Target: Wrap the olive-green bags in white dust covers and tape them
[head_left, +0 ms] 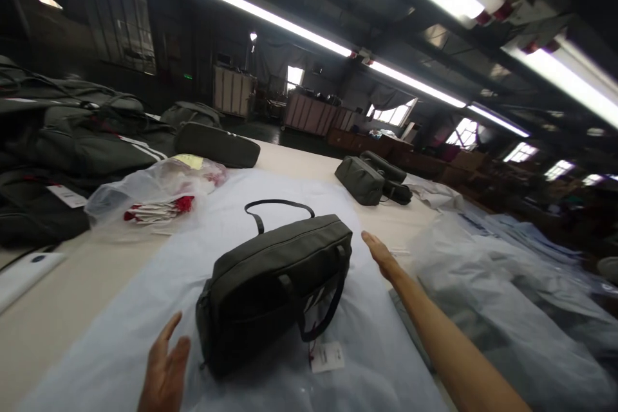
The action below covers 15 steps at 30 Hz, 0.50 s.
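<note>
A dark green duffel bag [284,270] stands on a pale sheet [159,290] spread over the table. One strap loops up behind it, the other hangs down its near side. A white tag [327,357] on a red cord lies at its base. My left hand [167,367] is just off the bag's left end, thumb and fingers apart, holding nothing. Off the right end, my right hand [379,252] is stretched out with a small gap to the bag; nothing shows in it.
Dark bags [96,135] are heaped at the left, beside a clear plastic bag [159,196] of red-corded tags. More green bags [362,179] sit at the table's far right. Clear plastic wrapping [502,296] covers things along the right. Lit tube lamps [261,9] hang overhead.
</note>
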### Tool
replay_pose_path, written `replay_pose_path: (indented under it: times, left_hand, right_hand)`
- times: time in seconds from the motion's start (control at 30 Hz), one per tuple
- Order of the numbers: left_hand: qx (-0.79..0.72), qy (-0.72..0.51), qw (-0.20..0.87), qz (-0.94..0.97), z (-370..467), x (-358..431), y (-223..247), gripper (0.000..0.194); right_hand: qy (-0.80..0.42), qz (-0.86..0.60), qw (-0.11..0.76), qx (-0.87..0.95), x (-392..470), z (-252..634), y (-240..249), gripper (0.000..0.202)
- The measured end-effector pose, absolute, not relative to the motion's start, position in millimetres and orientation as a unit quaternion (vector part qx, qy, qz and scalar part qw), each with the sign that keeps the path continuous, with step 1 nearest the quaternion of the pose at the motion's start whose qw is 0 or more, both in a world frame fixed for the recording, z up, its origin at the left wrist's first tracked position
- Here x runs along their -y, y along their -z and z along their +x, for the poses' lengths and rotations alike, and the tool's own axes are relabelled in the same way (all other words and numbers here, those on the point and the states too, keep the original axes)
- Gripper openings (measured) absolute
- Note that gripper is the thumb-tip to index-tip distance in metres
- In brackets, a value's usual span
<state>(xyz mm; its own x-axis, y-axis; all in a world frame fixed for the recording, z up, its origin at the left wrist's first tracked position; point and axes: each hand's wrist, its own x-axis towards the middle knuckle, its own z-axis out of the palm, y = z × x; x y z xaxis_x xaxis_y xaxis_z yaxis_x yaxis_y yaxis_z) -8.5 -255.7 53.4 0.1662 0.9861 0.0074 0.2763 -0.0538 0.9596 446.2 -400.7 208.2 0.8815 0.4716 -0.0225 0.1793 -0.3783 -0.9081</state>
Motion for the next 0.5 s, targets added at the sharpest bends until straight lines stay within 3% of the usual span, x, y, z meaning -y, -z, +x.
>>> replay_pose_path:
  times: [0.13,0.33,0.5]
  left_hand:
    - [-0.495,-0.387,0.502,0.594,30,260,-81,0.062]
    - [-0.508,-0.378,0.457,0.625,65,269,-90,0.061]
    - [-0.503,-0.429,0.433,0.613,76,255,-110,0.058]
  right_hand:
    - [-0.193,-0.798,0.531,0.209,374,456,-184,0.054]
    - [-0.276,-0.767,0.542,0.205,372,452,-167,0.063]
    - [-0.278,-0.762,0.542,0.218,387,454,-193,0.061]
